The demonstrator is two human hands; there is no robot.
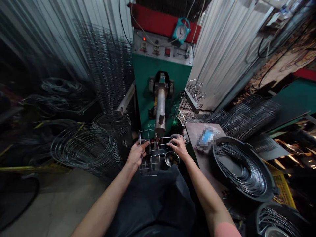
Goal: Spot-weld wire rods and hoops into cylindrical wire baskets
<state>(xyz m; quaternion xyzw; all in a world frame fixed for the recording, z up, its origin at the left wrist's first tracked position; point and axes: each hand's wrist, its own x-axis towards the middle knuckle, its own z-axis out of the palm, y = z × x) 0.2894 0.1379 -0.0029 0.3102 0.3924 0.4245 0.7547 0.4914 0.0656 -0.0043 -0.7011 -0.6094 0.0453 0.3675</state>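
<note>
A small wire rack [150, 161] is held in front of the arm [161, 105] of a green spot-welding machine [142, 69]. My left hand [136, 153] pinches the rack's left side between thumb and fingers. My right hand [178, 144] is closed on the right end of thin wire rods that run across to the rack. At the tip of the machine's arm, the rods pass close to the electrode; I cannot tell whether they touch. Below the rods, nearer my lap, sits a round metal bowl [172, 159] with something dark inside.
Wire hoops [85, 148] are stacked on the left, with tall wire stacks behind. To the right, a board [192, 131] carries a blurred blue item and a black basin [247, 194] of bent wires. Two metal bars [125, 98] jut from the machine's sides. A teal clock [181, 31] hangs above.
</note>
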